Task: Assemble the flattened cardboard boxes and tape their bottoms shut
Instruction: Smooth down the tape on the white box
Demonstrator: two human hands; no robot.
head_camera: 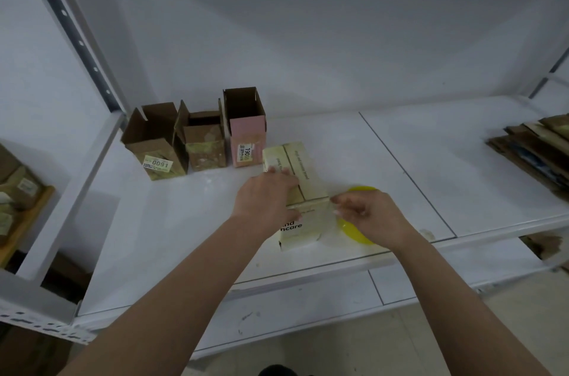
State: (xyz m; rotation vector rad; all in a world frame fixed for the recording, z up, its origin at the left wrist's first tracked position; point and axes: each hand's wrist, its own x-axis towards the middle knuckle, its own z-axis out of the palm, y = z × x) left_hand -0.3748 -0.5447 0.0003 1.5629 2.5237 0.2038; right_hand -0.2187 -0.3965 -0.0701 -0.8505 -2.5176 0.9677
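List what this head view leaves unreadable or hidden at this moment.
- Yellow tape roll: mostly behind the right hand.
- Clear tape strip: too faint to confirm.
- Cream printed cardboard box: wording partly covered by the left hand.
- Flattened brown cardboard stack: cut by the right edge.

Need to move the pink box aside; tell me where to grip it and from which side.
Grip the pink box by its upper walls, coming from above and the right. It stands upright with its top open, so fingers can likely pinch a wall; a brown box crowds its left side, while the right is free.
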